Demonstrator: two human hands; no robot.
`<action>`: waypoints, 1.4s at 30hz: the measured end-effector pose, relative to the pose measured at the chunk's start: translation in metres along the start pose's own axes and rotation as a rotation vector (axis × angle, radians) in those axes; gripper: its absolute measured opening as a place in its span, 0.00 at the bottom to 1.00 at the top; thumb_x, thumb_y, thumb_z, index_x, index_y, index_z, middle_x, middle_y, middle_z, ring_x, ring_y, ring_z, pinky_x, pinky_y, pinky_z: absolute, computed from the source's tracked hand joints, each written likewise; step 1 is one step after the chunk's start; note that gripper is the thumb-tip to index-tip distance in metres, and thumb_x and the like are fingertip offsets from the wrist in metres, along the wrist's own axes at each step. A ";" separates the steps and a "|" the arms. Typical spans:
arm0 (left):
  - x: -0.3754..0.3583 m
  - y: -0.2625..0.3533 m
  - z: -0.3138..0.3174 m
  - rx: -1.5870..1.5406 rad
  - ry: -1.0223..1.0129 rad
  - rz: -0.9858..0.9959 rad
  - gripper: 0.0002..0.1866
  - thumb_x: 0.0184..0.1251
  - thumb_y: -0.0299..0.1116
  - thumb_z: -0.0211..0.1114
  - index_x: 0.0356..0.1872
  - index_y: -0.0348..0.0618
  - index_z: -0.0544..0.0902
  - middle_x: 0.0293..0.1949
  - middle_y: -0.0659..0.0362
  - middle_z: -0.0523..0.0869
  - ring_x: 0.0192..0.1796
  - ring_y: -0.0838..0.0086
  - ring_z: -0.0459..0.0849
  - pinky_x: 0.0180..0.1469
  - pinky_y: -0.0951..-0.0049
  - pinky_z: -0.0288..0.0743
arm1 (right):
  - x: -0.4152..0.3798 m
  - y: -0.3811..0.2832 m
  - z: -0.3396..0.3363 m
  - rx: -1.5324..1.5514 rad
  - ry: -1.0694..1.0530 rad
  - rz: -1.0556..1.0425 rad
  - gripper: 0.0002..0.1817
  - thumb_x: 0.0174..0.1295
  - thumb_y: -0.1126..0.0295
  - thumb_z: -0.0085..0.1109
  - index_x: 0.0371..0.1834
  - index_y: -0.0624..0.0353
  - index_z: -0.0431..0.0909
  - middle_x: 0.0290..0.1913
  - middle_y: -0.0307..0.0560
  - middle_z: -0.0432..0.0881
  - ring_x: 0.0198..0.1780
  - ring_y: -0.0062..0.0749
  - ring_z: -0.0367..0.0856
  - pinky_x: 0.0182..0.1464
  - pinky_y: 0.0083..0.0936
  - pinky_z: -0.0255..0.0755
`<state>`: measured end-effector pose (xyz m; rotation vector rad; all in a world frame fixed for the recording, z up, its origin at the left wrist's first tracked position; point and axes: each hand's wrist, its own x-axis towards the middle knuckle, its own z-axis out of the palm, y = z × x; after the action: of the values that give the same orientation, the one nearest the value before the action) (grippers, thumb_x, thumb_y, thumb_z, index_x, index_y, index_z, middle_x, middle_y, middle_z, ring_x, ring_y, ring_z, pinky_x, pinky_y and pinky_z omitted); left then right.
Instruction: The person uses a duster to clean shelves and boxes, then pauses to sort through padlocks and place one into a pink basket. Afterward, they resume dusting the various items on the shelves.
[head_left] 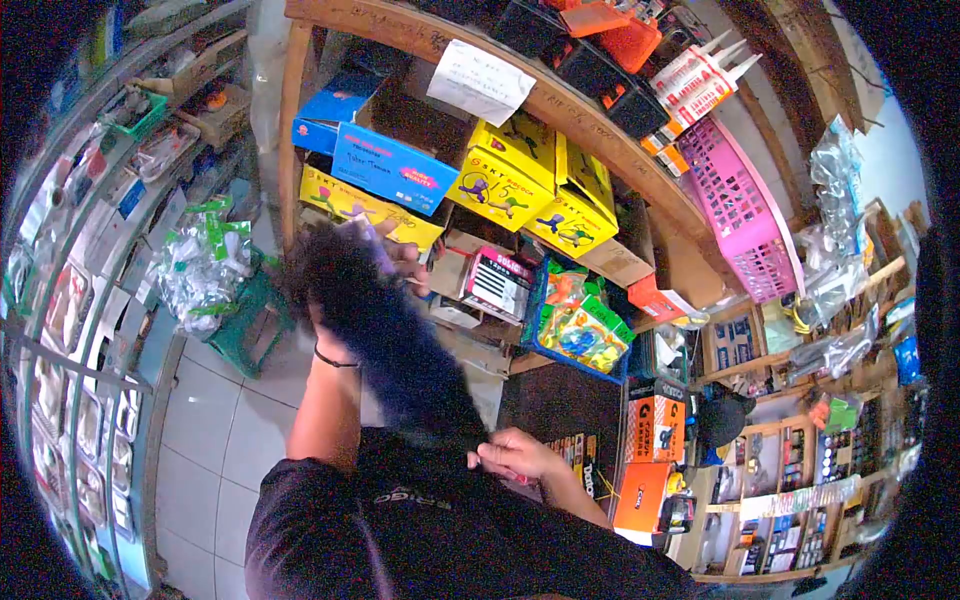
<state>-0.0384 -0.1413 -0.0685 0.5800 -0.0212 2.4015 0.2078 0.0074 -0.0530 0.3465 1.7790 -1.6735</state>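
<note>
A dark, fluffy duster (410, 350) slants across the middle of the view, smeared by motion. My right hand (515, 455) is closed around its lower end, close to my shirt. Beyond the duster's upper part, my left hand (405, 265) shows only some bent fingers, next to a pale purple thing (375, 245) too blurred to name. The duster covers the rest of that hand. Just behind it are a yellow box (325, 193) and a blue box (395, 165) on the wooden shelf.
Yellow boxes (505, 180), a blue basket (580, 325) of bagged goods and a pink basket (740, 215) fill the shelving. Orange boxes (640, 500) stand at right. A green stool (250, 325) bears plastic bags (205, 265). A glass display case (80, 400) lines the left.
</note>
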 end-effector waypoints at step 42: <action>-0.002 0.011 0.018 -0.112 0.240 0.254 0.34 0.57 0.62 0.37 0.56 0.48 0.63 0.52 0.53 0.70 0.50 0.61 0.71 0.50 0.57 0.66 | 0.015 -0.012 -0.005 -0.111 0.173 0.143 0.15 0.62 0.60 0.41 0.31 0.60 0.74 0.14 0.30 0.64 0.14 0.13 0.60 0.16 0.13 0.55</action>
<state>-0.0368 -0.1540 -0.0511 0.2462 -0.1315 2.6813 0.1884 0.0066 -0.0529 0.5689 1.9150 -1.4769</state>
